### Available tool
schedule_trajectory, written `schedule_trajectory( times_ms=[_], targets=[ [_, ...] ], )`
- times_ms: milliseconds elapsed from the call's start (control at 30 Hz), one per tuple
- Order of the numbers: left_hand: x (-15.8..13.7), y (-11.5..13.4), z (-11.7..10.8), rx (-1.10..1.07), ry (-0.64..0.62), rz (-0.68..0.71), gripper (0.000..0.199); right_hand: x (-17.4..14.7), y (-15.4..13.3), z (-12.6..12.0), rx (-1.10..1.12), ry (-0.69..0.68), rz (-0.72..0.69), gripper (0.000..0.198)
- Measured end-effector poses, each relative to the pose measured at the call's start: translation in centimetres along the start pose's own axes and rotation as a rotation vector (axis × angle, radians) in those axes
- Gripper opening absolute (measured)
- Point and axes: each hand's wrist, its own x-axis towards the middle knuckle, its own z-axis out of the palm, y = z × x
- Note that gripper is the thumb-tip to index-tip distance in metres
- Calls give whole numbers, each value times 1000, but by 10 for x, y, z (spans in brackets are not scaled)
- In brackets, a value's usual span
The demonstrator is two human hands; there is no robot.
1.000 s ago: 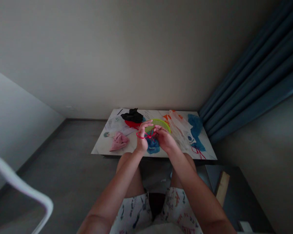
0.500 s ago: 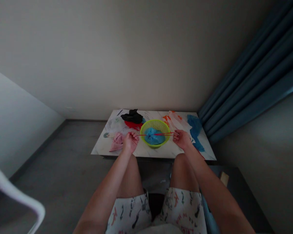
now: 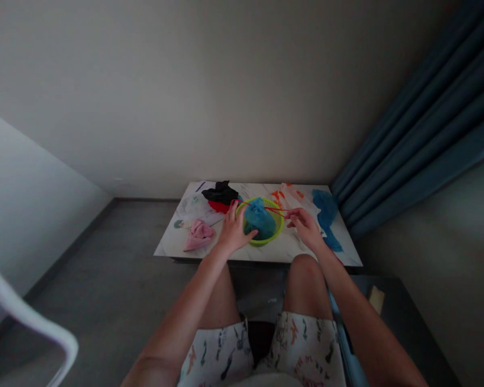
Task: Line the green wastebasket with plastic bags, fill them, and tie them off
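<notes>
left hand [image 3: 233, 230]: resting against the near-left side of the green basket [image 3: 279, 228], fingers spread loosely, thumb curled round onto the blue bag [image 3: 259, 219]. Can't honestly tell if it's pinching the bag or just pressing on it.

right hand [image 3: 305, 225]: fingers pinched narrow on the end of a red string [image 3: 266, 209], just off the basket's right rim.

red string: thin and blurry, but it runs roughly left-right across the top of the basket, from the right hand's pinch over to the far-left rim. So its long axis goes side to side, and the right hand has the free end.

blue bag: sitting in the basket, bunched and sticking up above the rim, right between the two hands. Left hand is the closer one, it's touching it.

green basket: one, near the middle of the desk [image 3: 266, 252], towards the front edge.

other stuff, counted: one pink cloth [image 3: 199, 235] left of the left hand, one black cloth [image 3: 221, 192] lying on something red at the back, one blue cloth [image 3: 325, 208] far right, one white bag with orange print [image 3: 289, 200] behind the right hand.

further out: blue curtain [image 3: 419, 134] on the right, white chair arm [image 3: 28, 317] bottom left.
</notes>
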Motion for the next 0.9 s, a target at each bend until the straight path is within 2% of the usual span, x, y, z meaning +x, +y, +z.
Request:
schedule_trajectory(
  times_ms=[33, 100, 233, 300, 367, 433, 500, 533, 600, 667, 767, 800, 900],
  targets=[
    [6, 6, 10, -1, -28, 15, 115, -7, -7, 1, -90, -32, -47, 32],
    [22, 13, 32, -24, -112, 5, 122, -22, -20, 2, -228, -67, -113, 31],
    [52, 11, 68, -135, -219, -37, 119, -49, -22, -3, -301, -115, -126, 33],
    [61, 11, 78, -228, -272, -16, 98, -55, -12, -6, -285, -149, -65, 31],
    [64, 14, 82, -304, -294, -27, 67, -55, 1, -5, -293, -116, -10, 28],
    [63, 20, 83, -360, -276, -54, 50, -47, 11, 1, -321, -24, -16, 46],
    [58, 27, 81, -408, -260, -41, 45, -34, 16, 13, -388, 12, -44, 73],
    [55, 30, 77, -431, -265, -17, 45, -26, 16, 22, -440, -16, -40, 83],
    [48, 36, 67, -476, -281, 21, 44, -9, 14, 39, -557, -129, 4, 88],
    [39, 38, 51, -550, -267, 25, 46, 11, 10, 56, -633, -238, 57, 72],
    [22, 28, 20, -715, -158, -44, 57, 47, -3, 69, -669, -339, 61, 27],
    [15, 19, 10, -750, -95, -90, 58, 62, -10, 69, -669, -349, 38, 17],
    [-6, -28, -19, -701, 118, -268, 48, 113, -45, 63, -630, -272, -43, 9]
  ],
)
